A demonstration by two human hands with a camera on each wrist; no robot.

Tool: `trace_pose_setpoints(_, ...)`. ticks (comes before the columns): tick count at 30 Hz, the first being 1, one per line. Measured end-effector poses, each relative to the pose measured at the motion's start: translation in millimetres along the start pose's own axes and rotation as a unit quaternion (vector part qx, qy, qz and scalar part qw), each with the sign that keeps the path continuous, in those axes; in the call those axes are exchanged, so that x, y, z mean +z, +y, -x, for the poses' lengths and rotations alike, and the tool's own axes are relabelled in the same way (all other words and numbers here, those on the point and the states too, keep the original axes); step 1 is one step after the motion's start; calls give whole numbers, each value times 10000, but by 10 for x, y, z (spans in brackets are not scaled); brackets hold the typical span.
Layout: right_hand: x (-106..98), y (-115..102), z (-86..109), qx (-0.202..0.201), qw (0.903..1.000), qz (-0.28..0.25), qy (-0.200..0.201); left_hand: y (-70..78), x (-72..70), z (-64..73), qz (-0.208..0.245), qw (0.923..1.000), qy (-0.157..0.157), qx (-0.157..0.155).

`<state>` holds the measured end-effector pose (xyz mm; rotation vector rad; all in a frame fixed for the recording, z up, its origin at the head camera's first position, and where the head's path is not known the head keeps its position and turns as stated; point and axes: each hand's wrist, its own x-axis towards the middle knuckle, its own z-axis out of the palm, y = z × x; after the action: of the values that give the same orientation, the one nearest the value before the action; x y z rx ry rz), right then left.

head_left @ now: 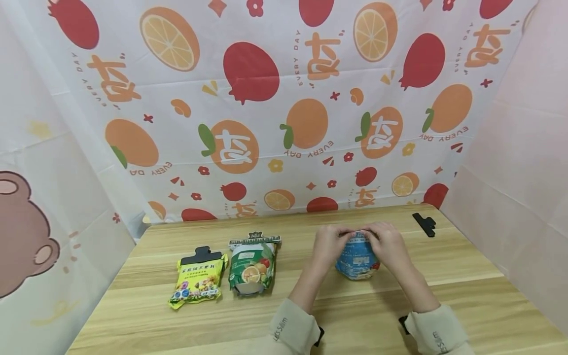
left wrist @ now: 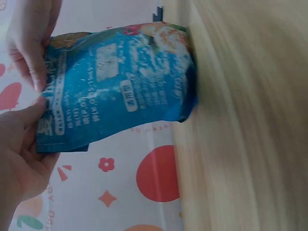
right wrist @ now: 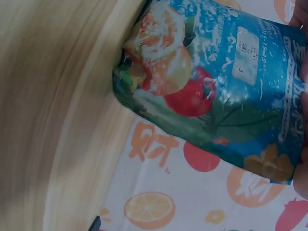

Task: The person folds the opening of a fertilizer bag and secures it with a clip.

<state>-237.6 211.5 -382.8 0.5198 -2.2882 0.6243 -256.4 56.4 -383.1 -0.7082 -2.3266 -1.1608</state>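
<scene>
A blue plastic bag (head_left: 357, 259) printed with fruit stands on the wooden table. My left hand (head_left: 329, 242) pinches the left side of its top edge. On the other side my right hand (head_left: 385, 240) pinches the same edge, thumbs and fingertips of both hands close together. The left wrist view shows the blue bag (left wrist: 120, 79) sideways, with thumb and fingers of the left hand (left wrist: 24, 149) at its top. In the right wrist view the bag (right wrist: 211, 86) shows a barcode label, and only fingertips of the right hand (right wrist: 302, 168) appear at the frame's edge.
To the left lie a yellow bag (head_left: 199, 281) with a black clip (head_left: 201, 255) on its top and a green bag (head_left: 252, 266) with a patterned clip (head_left: 255, 238). Another black clip (head_left: 425, 224) lies at the back right. A fruit-print curtain (head_left: 275, 162) hangs behind the table (head_left: 177, 330).
</scene>
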Motion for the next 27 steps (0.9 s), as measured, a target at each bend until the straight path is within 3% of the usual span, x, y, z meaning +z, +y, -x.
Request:
trace_pose_setpoints(4, 18, -29, -17, 135, 9999, 47, 58, -10, 39, 21, -5, 9985, 421, 341)
trace_pose_setpoints(6, 12, -31, -21, 145, 9999, 6, 4, -16, 43, 25, 22, 9984, 459, 332)
trace_pose_setpoints(10, -31, 29, -5, 12, 9997, -186, -173, -38, -2, 24, 314, 9995, 62, -75)
trace_pose_setpoints(14, -100, 154, 30, -20, 9992, -351, -203, -97, -73, 40, 771, 9946, -240, -660)
trace_pose_setpoints(17, -126, 212, 47, -21, 9994, -346, -67, -137, -92, 51, 991, 9921, -185, -748)
trace_pose_setpoints(22, -75, 237, 54, -150, 9993, -299, 155, -140, -62, 62, 1025, 9931, 96, -569)
trace_pose_setpoints(27, -86, 246, 72, 130, 9990, -423, -5, -159, -68, 74, 1238, 9879, -52, -936)
